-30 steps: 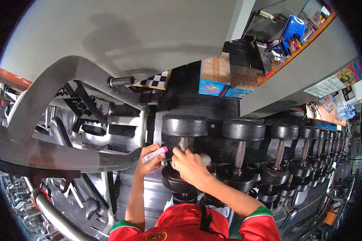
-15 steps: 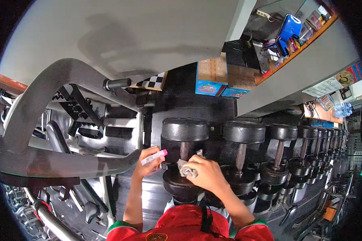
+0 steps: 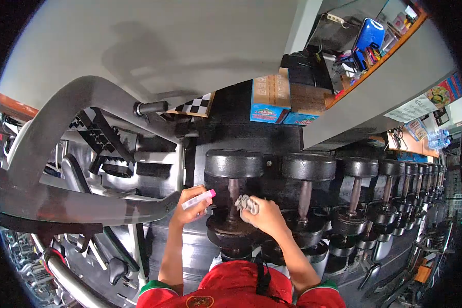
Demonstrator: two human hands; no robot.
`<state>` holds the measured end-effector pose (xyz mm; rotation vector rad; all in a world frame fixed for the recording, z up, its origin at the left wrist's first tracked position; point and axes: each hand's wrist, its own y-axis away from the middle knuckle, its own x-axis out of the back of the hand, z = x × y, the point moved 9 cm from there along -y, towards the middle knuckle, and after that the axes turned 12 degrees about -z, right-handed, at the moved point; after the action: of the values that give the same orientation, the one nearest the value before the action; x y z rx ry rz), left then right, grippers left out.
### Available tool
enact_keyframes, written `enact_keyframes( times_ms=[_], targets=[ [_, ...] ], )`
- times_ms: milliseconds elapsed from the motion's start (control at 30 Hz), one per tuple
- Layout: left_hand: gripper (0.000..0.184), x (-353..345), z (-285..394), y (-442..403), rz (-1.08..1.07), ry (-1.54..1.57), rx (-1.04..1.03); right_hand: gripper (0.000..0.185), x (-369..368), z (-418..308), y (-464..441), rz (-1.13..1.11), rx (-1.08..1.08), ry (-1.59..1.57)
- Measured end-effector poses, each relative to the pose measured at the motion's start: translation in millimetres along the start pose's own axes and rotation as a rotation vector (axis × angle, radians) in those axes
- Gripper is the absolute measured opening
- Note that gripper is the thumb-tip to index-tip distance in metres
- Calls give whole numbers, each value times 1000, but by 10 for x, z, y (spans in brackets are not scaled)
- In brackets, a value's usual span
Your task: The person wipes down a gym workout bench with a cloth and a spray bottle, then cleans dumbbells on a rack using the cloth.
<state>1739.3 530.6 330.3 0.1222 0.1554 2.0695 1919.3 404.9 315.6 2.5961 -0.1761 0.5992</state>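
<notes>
One pink-capped bottle (image 3: 199, 198) sits in the curled left hand (image 3: 191, 205); the right hand (image 3: 266, 215) clenches crumpled cloth (image 3: 247, 204) beside the dumbbell (image 3: 233, 192) at the rack's (image 3: 273, 182) left edge, likely heavy, best gripped mid-handle.

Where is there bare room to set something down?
The dark floor between the checkered board, cardboard boxes and nearest dumbbell looks bare. It's crowded at the far dumbbells, which overlap in view.
</notes>
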Motion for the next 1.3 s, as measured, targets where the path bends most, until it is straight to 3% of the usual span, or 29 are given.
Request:
enact_keyframes(
  times_ms=[67,133,200,333,467,567,667,733,833,1000,1067,1200,1300],
  targets=[
    [24,-33,1,-3,-10,-18,-21,40,-81,-160,30,-319,-22,179],
    [24,-50,81,3,-10,-44,-40,34,13,-328,35,-347,-32,269],
    [23,-50,127,36,36,-43,9,32,229,-620,55,-54,221,150],
    [22,-57,221,62,107,-77,-26,34,8,-872,13,113,425,276],
    [22,3,341,74,262,-229,0,29,-236,-806,50,-14,317,460],
    [21,-5,583,56,352,-411,-61,31,-232,-670,133,-195,216,428],
    [19,-63,689,22,428,-537,-112,33,-73,-628,219,-173,217,323],
    [20,-87,677,7,434,-613,-133,37,-6,-624,255,-132,286,272],
    [22,-147,656,19,390,-627,-176,40,252,-804,314,100,468,64],
    [22,-127,683,214,461,-605,-221,35,192,-958,122,306,521,129],
    [21,-119,678,296,474,-593,-232,32,68,-1112,93,441,687,255],
    [24,-86,679,408,502,-480,-280,24,53,-1055,57,583,603,242],
    [16,-76,534,437,480,-332,-280,28,234,-805,94,686,481,96]
  ],
)
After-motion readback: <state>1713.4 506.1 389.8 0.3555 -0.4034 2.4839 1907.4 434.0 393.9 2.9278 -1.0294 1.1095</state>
